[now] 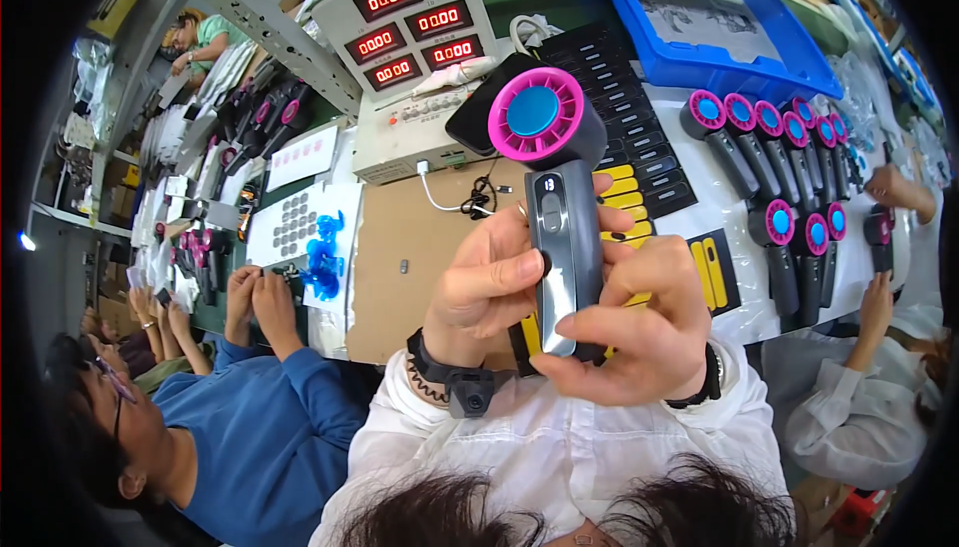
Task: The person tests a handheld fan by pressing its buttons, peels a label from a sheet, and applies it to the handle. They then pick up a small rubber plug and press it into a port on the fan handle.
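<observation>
A dark grey handheld fan (584,237) stands out in front of me, its head up, with a pink slotted ring and a blue disc in the centre. Its glossy front strip carries a small lit display and an oval button. My left hand (487,287) is closed round the handle from the left, thumb across the strip. At the handle's lower end, my right hand (649,322) has its thumb and forefinger against the strip and bottom edge, the other fingers curled beside it. Behind the handle, partly hidden, lies a sheet of yellow strips (709,272).
A meter box (405,142) with red digits stands behind, a white cable (432,190) plugged in. Brown cardboard (395,257) covers the bench. Black label sheets (649,137), a blue tray (679,72) and several fans (779,152) lie right. Co-workers sit on both sides.
</observation>
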Demonstrator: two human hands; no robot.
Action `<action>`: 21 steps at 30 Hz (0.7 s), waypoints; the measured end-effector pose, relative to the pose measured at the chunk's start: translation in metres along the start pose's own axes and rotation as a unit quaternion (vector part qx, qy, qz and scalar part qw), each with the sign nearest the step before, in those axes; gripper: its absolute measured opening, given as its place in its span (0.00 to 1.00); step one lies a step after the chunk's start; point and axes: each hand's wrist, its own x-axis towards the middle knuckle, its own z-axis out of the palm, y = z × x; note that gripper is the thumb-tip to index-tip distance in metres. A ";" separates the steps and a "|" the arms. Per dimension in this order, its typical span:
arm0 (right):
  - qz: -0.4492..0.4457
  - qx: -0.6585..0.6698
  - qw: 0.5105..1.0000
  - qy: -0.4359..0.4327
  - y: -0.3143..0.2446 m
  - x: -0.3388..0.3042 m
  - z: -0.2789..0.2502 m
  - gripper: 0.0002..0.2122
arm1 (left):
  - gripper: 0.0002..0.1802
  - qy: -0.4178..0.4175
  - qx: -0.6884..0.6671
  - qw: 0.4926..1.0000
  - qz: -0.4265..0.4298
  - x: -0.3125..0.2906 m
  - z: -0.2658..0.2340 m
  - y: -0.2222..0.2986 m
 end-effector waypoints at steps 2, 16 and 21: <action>-0.018 0.008 1.000 0.011 -0.003 -0.001 0.002 0.16 | 0.42 -0.018 -0.024 0.999 0.011 -0.001 0.002 0.000; -0.056 -0.035 0.998 0.021 -0.009 -0.007 0.002 0.20 | 0.47 -0.017 -0.033 0.998 -0.050 -0.002 0.015 0.011; -0.068 -0.034 0.997 0.023 -0.008 -0.009 0.001 0.20 | 0.47 -0.063 -0.075 0.995 0.023 -0.003 0.005 -0.002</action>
